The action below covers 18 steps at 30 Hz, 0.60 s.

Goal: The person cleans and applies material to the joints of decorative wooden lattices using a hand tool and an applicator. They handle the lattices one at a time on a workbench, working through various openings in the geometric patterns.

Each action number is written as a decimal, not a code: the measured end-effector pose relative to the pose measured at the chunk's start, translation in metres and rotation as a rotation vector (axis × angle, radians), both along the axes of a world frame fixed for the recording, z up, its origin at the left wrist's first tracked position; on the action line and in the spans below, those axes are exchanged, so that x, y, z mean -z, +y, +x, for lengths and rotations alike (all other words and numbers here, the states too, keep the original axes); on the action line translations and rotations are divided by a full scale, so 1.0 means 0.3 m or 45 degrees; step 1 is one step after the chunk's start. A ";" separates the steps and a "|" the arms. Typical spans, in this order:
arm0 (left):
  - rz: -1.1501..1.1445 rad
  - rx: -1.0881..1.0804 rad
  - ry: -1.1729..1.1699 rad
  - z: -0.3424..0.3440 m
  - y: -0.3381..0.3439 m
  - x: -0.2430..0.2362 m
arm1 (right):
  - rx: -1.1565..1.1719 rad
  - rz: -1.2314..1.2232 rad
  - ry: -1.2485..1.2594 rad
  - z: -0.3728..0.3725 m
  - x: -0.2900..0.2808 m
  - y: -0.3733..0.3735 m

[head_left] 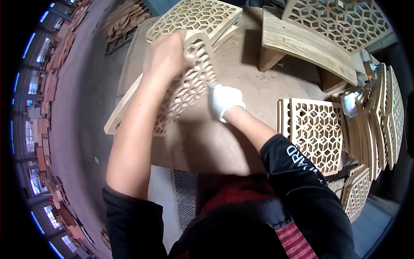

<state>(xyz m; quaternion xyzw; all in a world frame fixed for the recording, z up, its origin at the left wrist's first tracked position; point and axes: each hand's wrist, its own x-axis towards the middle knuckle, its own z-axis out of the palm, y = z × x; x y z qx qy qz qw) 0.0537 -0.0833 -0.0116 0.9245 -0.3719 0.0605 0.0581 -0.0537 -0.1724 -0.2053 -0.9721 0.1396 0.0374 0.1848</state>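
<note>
My bare left hand [166, 56] grips the upper edge of a pale wooden lattice panel [189, 88] and holds it tilted up over the brown worktable [254, 88]. The panel has rounded corners and a cut-out geometric pattern. My right hand [226, 101], in a white glove, is closed close to the panel's right edge. A small pointed tip shows at its fingers, but what it holds cannot be made out. A plain pale wooden edge [123, 105] sticks out to the left of my left forearm, partly hidden by it.
Similar lattice panels [196, 17] lie stacked at the table's far side. A wooden bench [302, 41] stands at far right, with another panel [338, 21] leaning there. More panels [317, 134] stand upright on the right, beside a dense row [375, 125]. Wooden pieces [127, 19] are piled far left.
</note>
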 end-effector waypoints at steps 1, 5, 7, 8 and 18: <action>-0.021 0.024 -0.011 0.005 0.006 0.002 | 0.002 0.057 0.111 0.004 -0.018 0.002; -0.030 0.019 -0.028 0.018 0.002 -0.003 | 0.050 0.173 0.214 0.060 -0.038 0.010; 0.041 -0.048 -0.007 0.015 -0.011 -0.008 | -0.014 0.057 0.267 0.080 -0.040 0.001; 0.032 -0.056 -0.004 0.017 -0.012 -0.004 | -0.021 0.048 0.270 0.071 -0.018 -0.009; 0.062 -0.057 0.075 0.069 0.015 -0.013 | 0.009 0.048 0.159 0.114 -0.062 0.031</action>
